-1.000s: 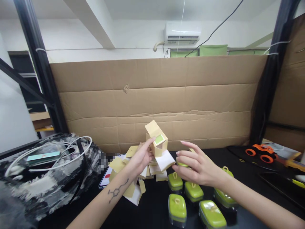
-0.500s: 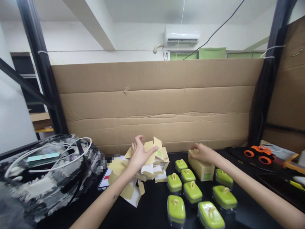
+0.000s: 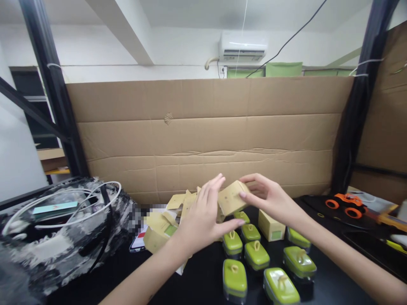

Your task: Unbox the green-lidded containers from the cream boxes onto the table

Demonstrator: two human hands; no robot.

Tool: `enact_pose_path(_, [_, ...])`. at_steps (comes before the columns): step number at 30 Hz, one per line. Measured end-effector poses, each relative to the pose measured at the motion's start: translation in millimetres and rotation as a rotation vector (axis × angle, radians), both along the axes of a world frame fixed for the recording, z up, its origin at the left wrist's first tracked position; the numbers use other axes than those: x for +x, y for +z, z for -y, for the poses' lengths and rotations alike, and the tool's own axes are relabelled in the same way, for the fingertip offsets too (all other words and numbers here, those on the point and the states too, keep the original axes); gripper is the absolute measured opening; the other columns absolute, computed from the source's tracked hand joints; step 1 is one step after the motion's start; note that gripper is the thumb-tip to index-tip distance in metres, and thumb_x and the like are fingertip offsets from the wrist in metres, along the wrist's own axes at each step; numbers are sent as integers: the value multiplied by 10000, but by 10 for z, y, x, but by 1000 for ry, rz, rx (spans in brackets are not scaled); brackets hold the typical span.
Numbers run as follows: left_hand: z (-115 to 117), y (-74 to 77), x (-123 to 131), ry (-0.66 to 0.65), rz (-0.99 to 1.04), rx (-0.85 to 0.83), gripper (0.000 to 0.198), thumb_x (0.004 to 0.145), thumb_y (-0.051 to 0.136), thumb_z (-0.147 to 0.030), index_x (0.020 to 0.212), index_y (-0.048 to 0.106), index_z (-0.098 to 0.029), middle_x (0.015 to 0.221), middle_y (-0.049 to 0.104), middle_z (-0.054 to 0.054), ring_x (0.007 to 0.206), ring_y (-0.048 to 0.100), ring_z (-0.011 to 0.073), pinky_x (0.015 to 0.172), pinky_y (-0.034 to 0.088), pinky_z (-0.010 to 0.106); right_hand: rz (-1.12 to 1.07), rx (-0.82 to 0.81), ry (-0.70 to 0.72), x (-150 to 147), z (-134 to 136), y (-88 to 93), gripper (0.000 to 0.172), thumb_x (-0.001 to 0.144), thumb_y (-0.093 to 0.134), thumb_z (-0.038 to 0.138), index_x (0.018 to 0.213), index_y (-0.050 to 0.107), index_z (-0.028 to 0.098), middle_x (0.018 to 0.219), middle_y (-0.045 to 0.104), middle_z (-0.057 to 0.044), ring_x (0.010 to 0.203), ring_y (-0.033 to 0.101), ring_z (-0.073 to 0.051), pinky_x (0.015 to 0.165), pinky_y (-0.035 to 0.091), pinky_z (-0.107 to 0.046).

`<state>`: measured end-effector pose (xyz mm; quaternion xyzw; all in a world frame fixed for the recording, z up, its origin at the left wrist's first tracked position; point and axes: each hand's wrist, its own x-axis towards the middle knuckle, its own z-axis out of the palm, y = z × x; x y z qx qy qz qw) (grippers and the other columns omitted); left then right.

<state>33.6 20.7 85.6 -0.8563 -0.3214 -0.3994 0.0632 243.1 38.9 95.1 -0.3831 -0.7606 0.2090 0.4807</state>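
Observation:
My right hand (image 3: 270, 198) grips a small closed kraft carton (image 3: 231, 197) in the air above the black table (image 3: 203, 284). My left hand (image 3: 203, 216) has its fingers stretched out, pressed flat against the near side of that carton. Below and left lies a heap of opened empty cartons (image 3: 165, 226). Several small green-lidded clear containers (image 3: 256, 254) stand on the table under the hands. One more closed carton (image 3: 270, 225) lies among them.
A tall cardboard sheet (image 3: 210, 127) walls off the back of the table. A black-and-white bag with white cable (image 3: 60, 224) sits at the left. An orange toy truck (image 3: 348, 203) is at the far right. Black frame posts (image 3: 54, 97) stand at both sides.
My right hand lifted a closed carton from the table up toward the middle. My left hand left the heap of empty cartons and came flat against the lifted carton.

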Motion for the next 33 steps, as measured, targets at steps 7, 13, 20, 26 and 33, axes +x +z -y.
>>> enact_pose_path(7, [75,90,-23,-90,40,-208,644,801,670,-347,1353,354,-244,1327,548,89,1175,556,278,963,452,384,198,174,215,-92,218,20,543,736,766,371,1190,487,266,1140,588,-49,1072,590,-228,936,498,-405])
enact_pose_path(13, [-28,83,-49,-31,10,-240,566,785,678,-336,1269,411,-214,1282,565,106,1159,558,270,959,460,381,166,378,-8,-35,64,-39,430,674,812,390,905,486,231,923,522,-45,890,520,-264,798,463,-454])
enact_pose_path(20, [-152,65,-172,43,-43,-93,495,782,625,-195,1200,372,-274,1135,562,64,1022,599,259,855,510,428,153,346,157,-17,201,64,21,938,488,259,925,502,248,823,557,-7,758,546,-169,704,466,-306])
enact_pose_path(26, [-226,16,-199,14,-116,203,436,797,497,-63,1161,337,-242,1171,517,113,1095,557,282,913,469,526,108,94,253,-130,151,-28,120,853,583,262,911,681,225,865,631,-45,818,575,-206,784,462,-371])
enact_pose_path(33, [-243,9,-156,164,-543,773,302,869,519,-87,1099,400,-241,1262,536,174,1199,527,327,982,430,575,-342,-473,309,-385,89,-255,367,910,425,503,1006,617,206,873,656,-64,866,637,-210,867,492,-405])
